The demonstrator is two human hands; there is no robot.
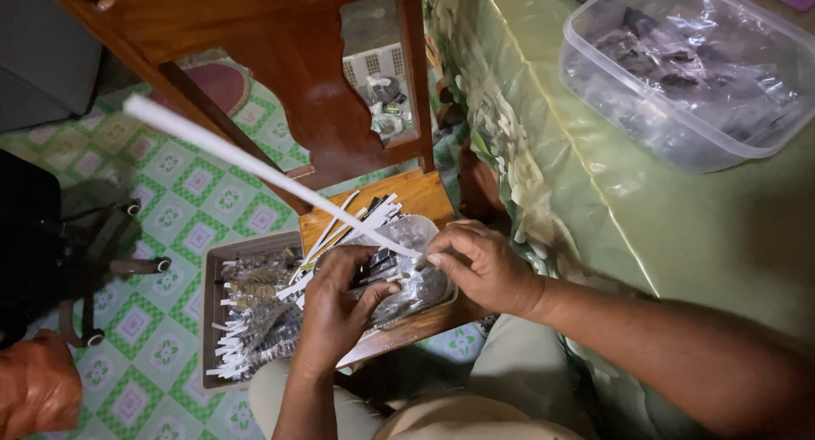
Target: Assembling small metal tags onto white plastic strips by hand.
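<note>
My right hand (pixel 484 266) pinches the near end of a long white strip (pixel 246 161) that slants up and away to the upper left. My left hand (pixel 335 308) grips a small dark packet (pixel 379 262) just below that strip's end. Both hands hover over a clear plastic bag (pixel 416 236) of small dark items lying on a wooden stool (pixel 416 194). More white strips (pixel 361 219) fan out on the stool beside the bag.
A brown tray (pixel 210 321) of packets and short white strips sits on the green patterned floor (pixel 187 194). A clear plastic tub (pixel 688 134) stands on a green-covered table (pixel 679 228) at right. A wooden chair (pixel 280 58) stands behind the stool.
</note>
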